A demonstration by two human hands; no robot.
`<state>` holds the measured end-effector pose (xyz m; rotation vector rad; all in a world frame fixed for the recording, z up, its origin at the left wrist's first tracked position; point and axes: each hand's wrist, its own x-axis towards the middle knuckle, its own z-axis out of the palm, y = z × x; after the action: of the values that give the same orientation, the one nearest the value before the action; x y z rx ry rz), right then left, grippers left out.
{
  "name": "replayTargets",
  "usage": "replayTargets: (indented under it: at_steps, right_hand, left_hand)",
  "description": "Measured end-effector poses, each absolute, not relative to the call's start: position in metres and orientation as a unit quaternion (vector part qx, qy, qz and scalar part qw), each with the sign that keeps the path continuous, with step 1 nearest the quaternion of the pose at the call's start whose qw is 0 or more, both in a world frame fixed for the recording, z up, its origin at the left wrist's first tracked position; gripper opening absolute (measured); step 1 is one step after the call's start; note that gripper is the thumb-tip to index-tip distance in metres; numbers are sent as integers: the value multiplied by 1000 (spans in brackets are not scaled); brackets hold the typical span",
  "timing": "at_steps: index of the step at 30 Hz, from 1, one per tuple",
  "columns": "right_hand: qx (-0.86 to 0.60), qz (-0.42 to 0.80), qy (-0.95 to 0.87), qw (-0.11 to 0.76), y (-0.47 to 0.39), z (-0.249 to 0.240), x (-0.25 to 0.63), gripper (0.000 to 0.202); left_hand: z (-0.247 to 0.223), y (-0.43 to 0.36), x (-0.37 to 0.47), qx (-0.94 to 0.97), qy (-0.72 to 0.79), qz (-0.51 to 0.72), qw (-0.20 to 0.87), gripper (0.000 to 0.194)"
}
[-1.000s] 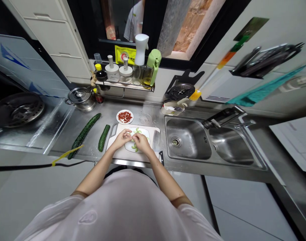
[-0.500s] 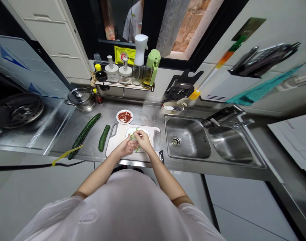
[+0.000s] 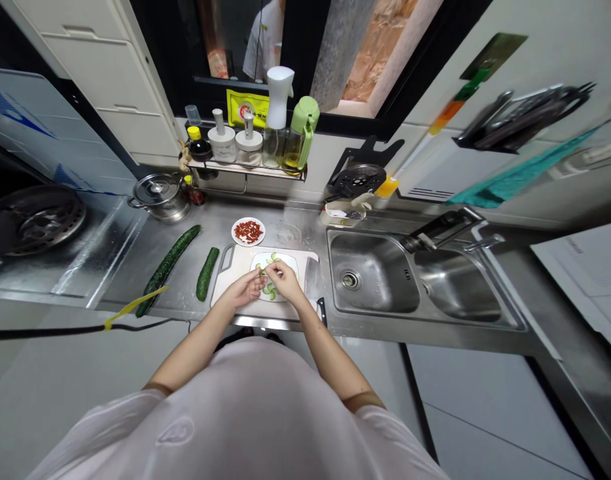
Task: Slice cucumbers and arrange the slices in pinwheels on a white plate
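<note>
A person's right hand (image 3: 284, 279) pinches a small, thin green slice (image 3: 262, 272) at its fingertips. The left hand (image 3: 245, 290) is just beside it, palm turned up and fingers loosely curled; whether it grips the slice too, I cannot tell. Directly below the grip, a white plate with rounded corners (image 3: 292, 263) bears pale-green curved slices (image 3: 270, 292). It rests on a cream rectangular cutting board (image 3: 237, 265). Right of the grip lies a broad-bladed metal knife (image 3: 312, 277) with a black handle. Beyond the grip, a round white plate (image 3: 234, 233) holds chopped red pieces (image 3: 248, 232). To the grip's left lie a short dark-green cucumber piece (image 3: 207, 274) and, farther out, a long, bumpy green cucumber (image 3: 169, 270).
</note>
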<state>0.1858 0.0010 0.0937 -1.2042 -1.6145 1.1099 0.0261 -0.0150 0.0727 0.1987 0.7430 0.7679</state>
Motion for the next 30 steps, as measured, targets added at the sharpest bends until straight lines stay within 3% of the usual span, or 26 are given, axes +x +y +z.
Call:
replayTargets:
  at_steps: [11,19,30]
  right_hand:
    - [-488,409,-649,416,-1,90,182,19]
    - [-492,401,-657,406,-2,89,185,18]
    - [-505,404,-655,391,-2,84,187,18]
  left_hand:
    - [88,-18,22,273,449,470,709,43]
    - [88,-19,27,368,483,509,610,41]
    - [86,-18,29,424,488,516,562,37]
